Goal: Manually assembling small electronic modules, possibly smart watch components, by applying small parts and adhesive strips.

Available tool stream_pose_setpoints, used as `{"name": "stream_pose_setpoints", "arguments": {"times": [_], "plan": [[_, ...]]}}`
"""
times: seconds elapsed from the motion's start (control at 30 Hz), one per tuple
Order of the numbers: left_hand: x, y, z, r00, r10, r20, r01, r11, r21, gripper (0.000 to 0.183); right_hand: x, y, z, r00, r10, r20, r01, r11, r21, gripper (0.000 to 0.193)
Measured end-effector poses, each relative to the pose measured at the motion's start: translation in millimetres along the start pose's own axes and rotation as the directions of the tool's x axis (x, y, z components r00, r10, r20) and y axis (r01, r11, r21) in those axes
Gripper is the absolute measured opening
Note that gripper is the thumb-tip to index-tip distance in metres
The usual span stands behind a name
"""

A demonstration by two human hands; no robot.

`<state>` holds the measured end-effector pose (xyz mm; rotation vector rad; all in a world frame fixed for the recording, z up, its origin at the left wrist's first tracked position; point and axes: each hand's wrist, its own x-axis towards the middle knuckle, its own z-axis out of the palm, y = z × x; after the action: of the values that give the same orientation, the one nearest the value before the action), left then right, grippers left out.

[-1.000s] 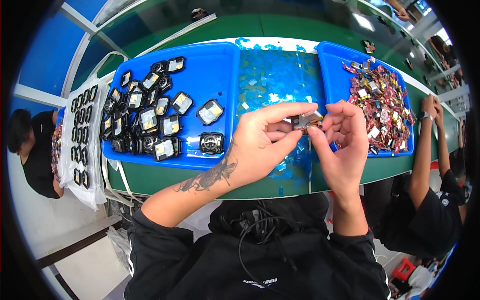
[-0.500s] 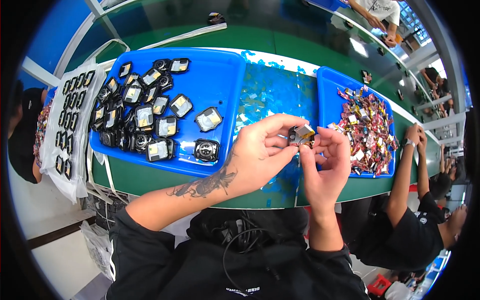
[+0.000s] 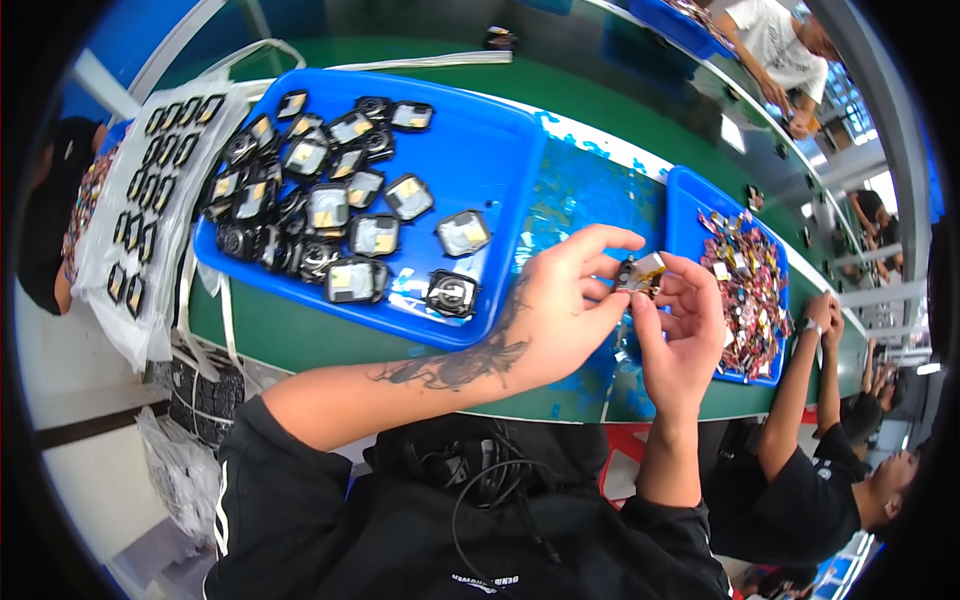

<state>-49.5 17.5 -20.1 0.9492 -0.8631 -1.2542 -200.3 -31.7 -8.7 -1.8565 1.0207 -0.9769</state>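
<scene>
Both hands hold a small electronic assembly point(image 3: 648, 266), with a silver battery-like block and dark parts, above the table between two blue trays. My left hand point(image 3: 565, 305) pinches its left side between thumb and fingers. From the right, my right hand point(image 3: 684, 325) grips it with thumb and fingertips; the fingers hide part of it. The large blue tray point(image 3: 470, 170) at left holds many black watch-like cases point(image 3: 326, 208) with silver and yellow insides. Beside my right hand, the smaller blue tray point(image 3: 684, 222) holds a heap of small red, silver and yellow circuit parts point(image 3: 745, 285).
Blue film scraps point(image 3: 575, 190) litter the table between the trays. At far left, black frames lie in rows on white plastic sheeting point(image 3: 108, 262). A co-worker's forearms point(image 3: 795, 385) rest at the table edge on the right. Another person point(image 3: 775, 50) works across the green line.
The view has shifted, so the trays sit differently in the picture. Both hands keep hold of the small assembly, which looks slightly turned.
</scene>
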Motion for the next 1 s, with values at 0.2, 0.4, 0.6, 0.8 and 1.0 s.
{"name": "stream_pose_setpoints", "arguments": {"times": [0.2, 0.4, 0.6, 0.8, 1.0], "plan": [[10, 24, -23, 0.942, 0.335, 0.034, -0.274, 0.702, 0.657, 0.043, 40, -3, -5, 0.987, 0.027, 0.161, -0.032, 0.999, 0.028, 0.049], [-2, 56, -101, 0.962, 0.249, 0.113, -0.059, -0.212, 0.976, 0.036, 202, 29, -8, 0.945, 0.226, 0.237, -0.195, 0.970, -0.145, 0.048], [-10, 1, -112, 0.945, 0.247, 0.214, -0.148, -0.260, 0.954, 0.044, 257, 87, 9, 0.896, 0.408, 0.176, -0.312, 0.860, -0.404, 0.054], [6, 27, -105, 0.942, 0.265, 0.205, -0.177, -0.123, 0.976, 0.025, 265, 84, -5, 0.834, 0.506, 0.221, -0.407, 0.834, -0.373, 0.043], [18, 24, -104, 0.795, 0.515, 0.319, -0.186, -0.294, 0.938, 0.018, 265, 85, -13, 0.840, 0.512, 0.178, -0.428, 0.828, -0.362, 0.037]]}}
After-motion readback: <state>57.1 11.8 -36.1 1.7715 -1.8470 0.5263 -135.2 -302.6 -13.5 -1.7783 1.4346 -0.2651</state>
